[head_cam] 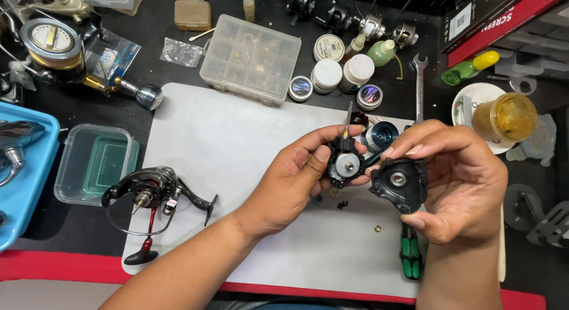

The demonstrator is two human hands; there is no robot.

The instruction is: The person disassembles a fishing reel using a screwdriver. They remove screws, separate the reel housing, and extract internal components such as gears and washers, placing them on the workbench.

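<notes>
At the far left a blue tray (35, 168) meets the frame edge, and beside it sits a clear plastic tub (93, 163). A black and red spinning reel rotor with its wire bail (155, 198) lies on the left part of the white work mat (225, 144). Behind the mat stands a clear compartment box (251, 57), with 4 small round jars (335, 73) to its right. Over the middle of the mat the left hand (290, 185) grips a black reel body (345, 160) between thumb and fingers, a thin shaft sticking up from it. Just to its right, touching or nearly so, the right hand (459, 179) holds a black side plate (398, 182) pinched by its edge. Below it lies a green-handled screwdriver (410, 253). A wrench (419, 85) lies behind, and a yellow-lidded cup (505, 117) stands at the right.
</notes>
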